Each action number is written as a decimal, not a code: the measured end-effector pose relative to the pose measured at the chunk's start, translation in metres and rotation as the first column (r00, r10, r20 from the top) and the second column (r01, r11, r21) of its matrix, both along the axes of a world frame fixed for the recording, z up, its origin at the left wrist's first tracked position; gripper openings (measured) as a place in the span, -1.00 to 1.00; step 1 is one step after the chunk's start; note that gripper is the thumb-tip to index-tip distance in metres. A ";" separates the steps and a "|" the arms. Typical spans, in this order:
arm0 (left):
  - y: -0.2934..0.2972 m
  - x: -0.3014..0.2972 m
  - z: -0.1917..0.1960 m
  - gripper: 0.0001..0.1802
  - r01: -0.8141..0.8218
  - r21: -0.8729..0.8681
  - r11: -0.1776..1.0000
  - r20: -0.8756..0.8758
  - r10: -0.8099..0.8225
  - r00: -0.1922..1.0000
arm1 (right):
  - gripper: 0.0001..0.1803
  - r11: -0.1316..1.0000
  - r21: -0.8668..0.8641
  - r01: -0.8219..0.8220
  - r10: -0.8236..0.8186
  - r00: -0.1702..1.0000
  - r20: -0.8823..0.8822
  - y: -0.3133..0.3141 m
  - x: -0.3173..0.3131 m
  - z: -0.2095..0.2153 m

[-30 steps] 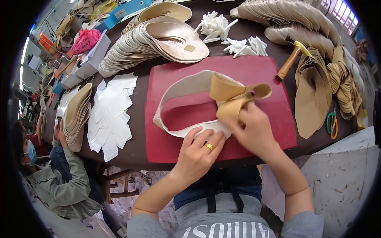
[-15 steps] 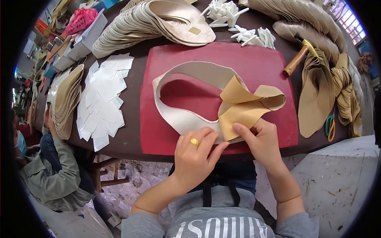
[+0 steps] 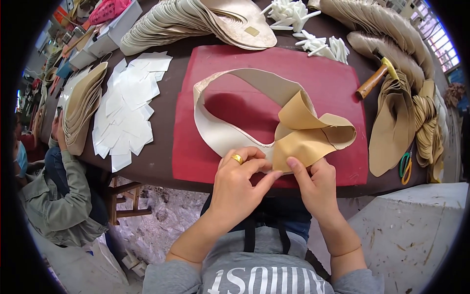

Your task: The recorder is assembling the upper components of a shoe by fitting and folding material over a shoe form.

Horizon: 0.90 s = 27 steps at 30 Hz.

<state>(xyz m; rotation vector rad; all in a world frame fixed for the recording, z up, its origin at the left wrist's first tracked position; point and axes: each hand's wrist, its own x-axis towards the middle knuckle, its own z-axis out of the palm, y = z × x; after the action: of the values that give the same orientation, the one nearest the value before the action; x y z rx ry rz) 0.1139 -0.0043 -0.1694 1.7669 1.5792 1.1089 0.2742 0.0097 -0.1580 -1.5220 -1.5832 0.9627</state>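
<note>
A curved strap piece (image 3: 230, 134), cream on one side and tan on the other, lies looped on a red mat (image 3: 318, 78). Its tan end (image 3: 308, 132) is folded over near the table's front edge. My left hand (image 3: 240, 183), with a gold ring, pinches the cream edge where it meets the tan fold. My right hand (image 3: 316, 183) presses the lower edge of the tan fold with thumb and forefinger. Both hands touch each other at the fingertips.
Stacked beige insoles (image 3: 196, 22) fan across the back. White paper pieces (image 3: 129, 105) lie left of the mat. A wooden-handled hammer (image 3: 374, 78), tan straps (image 3: 391, 127) and green scissors (image 3: 405, 166) are at right. White plastic parts (image 3: 313, 29) lie behind. A seated person (image 3: 54, 196) is at left.
Both hands have slid toward the near edge of the strap and come together. The tan end has been folded down flatter over the cream strap.
</note>
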 end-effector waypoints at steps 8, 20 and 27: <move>0.001 -0.003 -0.004 -0.88 0.015 -0.038 0.999 -0.001 -0.015 1.000 | -0.81 0.999 -0.008 -0.051 0.051 0.993 0.108 0.003 0.002 -0.001; -0.021 0.019 -0.017 -0.56 -0.005 0.248 0.969 -0.385 0.103 0.917 | -0.81 0.979 -0.178 0.094 -0.131 0.969 -0.208 0.034 0.014 0.014; -0.030 0.008 -0.029 -0.36 0.202 0.201 0.959 -0.537 -0.065 0.841 | -0.76 0.993 0.013 0.120 -0.117 0.986 -0.114 0.078 0.047 0.018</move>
<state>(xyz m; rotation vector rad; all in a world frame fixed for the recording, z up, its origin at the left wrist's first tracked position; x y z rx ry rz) 0.1215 -0.0344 -0.1979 2.4764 1.6235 0.8194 0.3215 0.0881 -0.1405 -1.5032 -1.4028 0.9468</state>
